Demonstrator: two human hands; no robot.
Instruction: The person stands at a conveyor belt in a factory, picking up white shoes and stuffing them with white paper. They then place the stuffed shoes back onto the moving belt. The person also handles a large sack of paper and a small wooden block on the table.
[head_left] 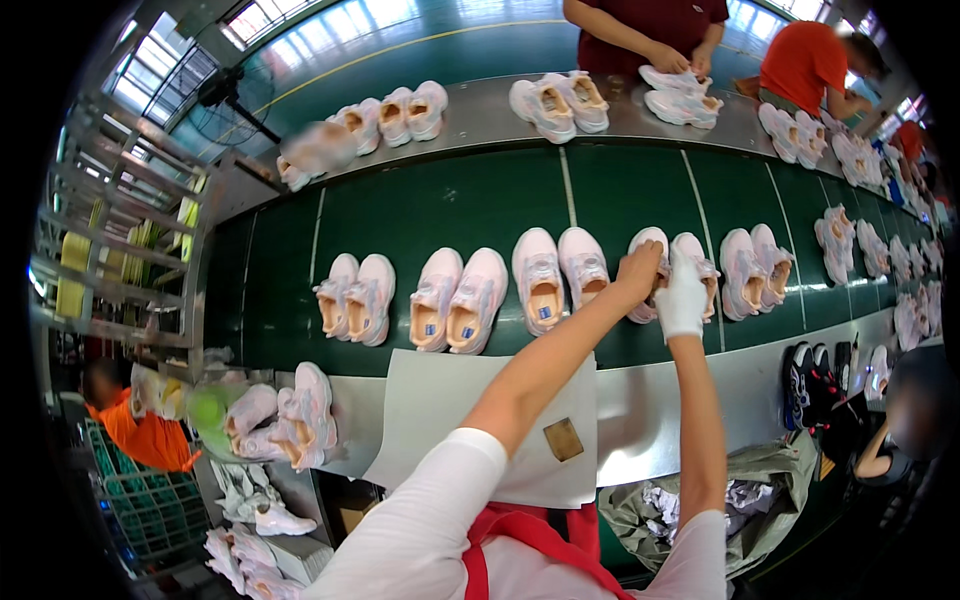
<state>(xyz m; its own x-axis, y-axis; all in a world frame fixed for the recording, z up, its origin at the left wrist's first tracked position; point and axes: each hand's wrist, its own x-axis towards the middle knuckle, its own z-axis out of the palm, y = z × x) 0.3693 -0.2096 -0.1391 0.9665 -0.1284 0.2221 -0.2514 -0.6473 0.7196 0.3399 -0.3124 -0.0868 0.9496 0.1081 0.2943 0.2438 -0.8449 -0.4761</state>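
Bare left hand [641, 269] and gloved right hand [683, 297] at pale pink shoes [648, 236]; I cannot tell their grip. Advise light, even pressure to avoid creases.

Shoe factory, production floor. Giveaway: long green belt [480, 190] with white cross lines, running left to right across the frame, metal ledge [480, 105] along its far side. Matching pale pink sneakers [540, 270] sit in pairs down the line. Workers upper right: one in a maroon shirt [640, 40], one in an orange shirt [805, 65]. Upper left: big windows [155, 75], black fan [222, 88], blue-green floor [400, 55] with yellow line. Metal rack [120, 240] at left.
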